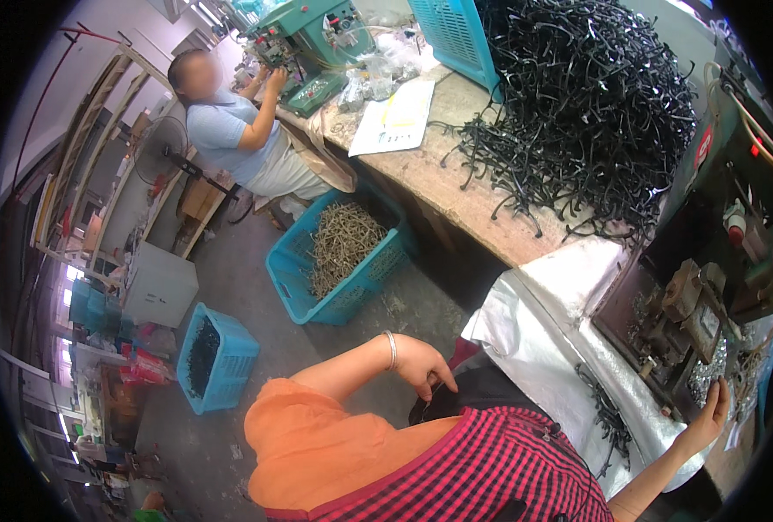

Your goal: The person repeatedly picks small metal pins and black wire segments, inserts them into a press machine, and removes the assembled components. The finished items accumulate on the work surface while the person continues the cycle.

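Nearest the camera was the person's own red-and-black checked garment (500,470) with an orange sleeve (317,452) on the left side, filling the near centre.

Largest item: a heap of black curved parts (595,96) piled on the stone-topped bench (473,200), far right, strands spilling toward the bench's near edge. Right of it stood a dark machine (709,287) with a metal fixture (691,313) at its front. A silvery sheet (543,331) draped from the machine's base toward the lap; a few loose black parts (608,418) lay on it, near right.

On the floor, centre, a blue basket (352,270) held pale tan parts; a smaller blue basket (217,357) of dark parts sat to the near left. A white paper (395,117) lay on the bench, far centre. Another person in a light blue shirt (230,130) sat far left at a green machine (308,35).

Left hand (421,365), wrist with a silver bangle (391,348), bent down at the lap, fingers loosely curled over something dark; whether it gripped anything could not be told. Right hand (710,409) raised at the near right, fingers spread wide, empty, just beside the fixture and not clearly touching it.
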`<state>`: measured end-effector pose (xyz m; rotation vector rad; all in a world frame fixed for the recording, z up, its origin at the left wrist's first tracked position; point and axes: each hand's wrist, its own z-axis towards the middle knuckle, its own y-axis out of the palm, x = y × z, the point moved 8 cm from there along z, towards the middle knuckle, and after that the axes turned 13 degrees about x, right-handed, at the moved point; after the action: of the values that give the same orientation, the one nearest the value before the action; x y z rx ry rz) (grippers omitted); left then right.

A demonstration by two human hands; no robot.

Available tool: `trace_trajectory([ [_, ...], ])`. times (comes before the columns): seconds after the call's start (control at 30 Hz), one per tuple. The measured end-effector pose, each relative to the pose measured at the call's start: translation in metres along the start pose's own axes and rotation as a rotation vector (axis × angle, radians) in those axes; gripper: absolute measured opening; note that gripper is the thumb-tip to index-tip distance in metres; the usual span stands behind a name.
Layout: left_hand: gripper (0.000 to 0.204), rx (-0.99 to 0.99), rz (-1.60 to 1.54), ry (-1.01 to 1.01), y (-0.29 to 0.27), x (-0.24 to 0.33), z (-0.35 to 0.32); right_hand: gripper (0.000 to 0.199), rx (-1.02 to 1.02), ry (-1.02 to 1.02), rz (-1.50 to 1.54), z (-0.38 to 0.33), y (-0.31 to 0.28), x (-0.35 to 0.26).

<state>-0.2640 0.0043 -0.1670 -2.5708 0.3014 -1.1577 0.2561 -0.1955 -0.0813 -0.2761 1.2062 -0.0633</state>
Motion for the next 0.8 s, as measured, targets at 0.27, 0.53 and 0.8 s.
trace_trajectory([
  [0.27,0.046,0.257,0.354,0.142,-0.101,0.079,0.005,0.032,0.037,0.049,0.022,0.009,-0.017,0.034],
  [0.53,0.029,0.985,0.48,0.542,-0.208,0.185,0.129,0.018,0.077,0.061,0.107,-0.019,0.014,-0.023],
  [0.8,0.01,1.369,0.954,0.219,-0.199,0.2,0.248,0.014,0.239,0.095,-0.012,-0.038,-0.03,-0.021],
])
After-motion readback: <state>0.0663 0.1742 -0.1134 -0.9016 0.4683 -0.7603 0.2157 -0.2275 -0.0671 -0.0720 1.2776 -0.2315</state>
